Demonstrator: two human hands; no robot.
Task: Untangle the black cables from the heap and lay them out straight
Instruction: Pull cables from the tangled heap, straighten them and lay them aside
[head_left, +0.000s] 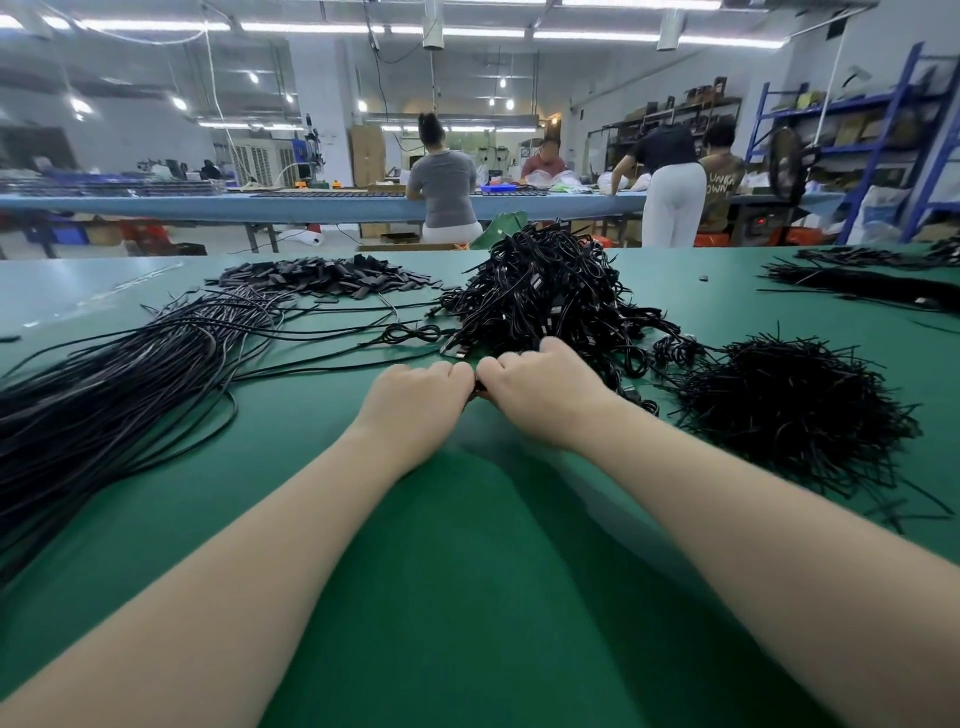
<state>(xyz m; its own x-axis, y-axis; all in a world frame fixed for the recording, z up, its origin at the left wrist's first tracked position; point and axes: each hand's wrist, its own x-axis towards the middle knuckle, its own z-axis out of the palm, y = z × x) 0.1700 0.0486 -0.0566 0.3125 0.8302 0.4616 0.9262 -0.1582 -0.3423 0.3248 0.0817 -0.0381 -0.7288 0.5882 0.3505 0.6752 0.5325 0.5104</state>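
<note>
- Black cables heap (550, 291) sitting mid-table, just beyond both hands; straightened bundle (130, 374) fanning out leftward.
- Right hand (540, 389), nearer the heap, curling round a coiled cable (475, 385).
- Left hand (415, 400) pinching the same coil, knuckles touching.

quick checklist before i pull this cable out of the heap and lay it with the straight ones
1. Both hands on the cable: left hand and right hand curl round a black piece between them; ok.
2. Grip detail: fingers hide it; cannot tell.
3. Cable free of the tangled heap: hands sit at its near edge; cannot tell.
4. Laid-out bundle on the left has room alongside: ok.
5. Green table bare in front of the hands: ok.
6. Pile of short black ties close by the right hand, may snag: not ok.
</note>
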